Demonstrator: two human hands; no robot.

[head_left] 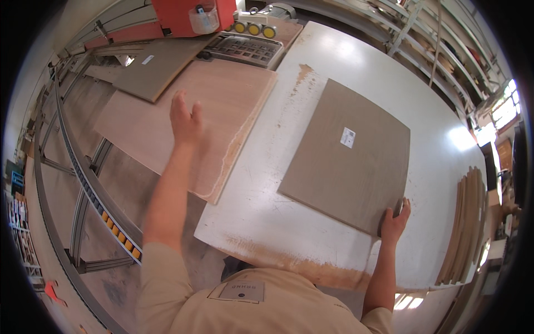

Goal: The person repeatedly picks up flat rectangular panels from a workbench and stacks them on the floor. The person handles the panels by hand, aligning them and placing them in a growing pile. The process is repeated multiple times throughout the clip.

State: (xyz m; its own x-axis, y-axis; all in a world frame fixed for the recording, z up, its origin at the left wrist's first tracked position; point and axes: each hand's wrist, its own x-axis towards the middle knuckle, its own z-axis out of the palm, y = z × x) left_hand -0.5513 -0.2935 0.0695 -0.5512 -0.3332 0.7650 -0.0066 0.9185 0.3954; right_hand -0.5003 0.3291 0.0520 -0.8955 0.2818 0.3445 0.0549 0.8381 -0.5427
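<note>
A flat grey-brown wood panel [361, 161] with a small white label lies on the white tabletop [239, 222]. My right hand [394, 224] grips its near right corner, the thumb on one side and the fingers along the right edge. My left hand [187, 121] hangs over a pinkish-brown board [222, 111] left of the table, thumb and fingers apart and nothing in them. Beyond that hand, a second grey-brown panel [161, 64], labelled too, rests partly on the pinkish board.
A red machine housing [192, 14] with round yellow knobs [255, 28] stands at the far left, beside a metal grid tray [245, 50]. A curved-looking roller rail [83, 178] runs along the left. Several long wood strips [464, 228] lie at the table's right end. Metal racks [411, 28] stand behind.
</note>
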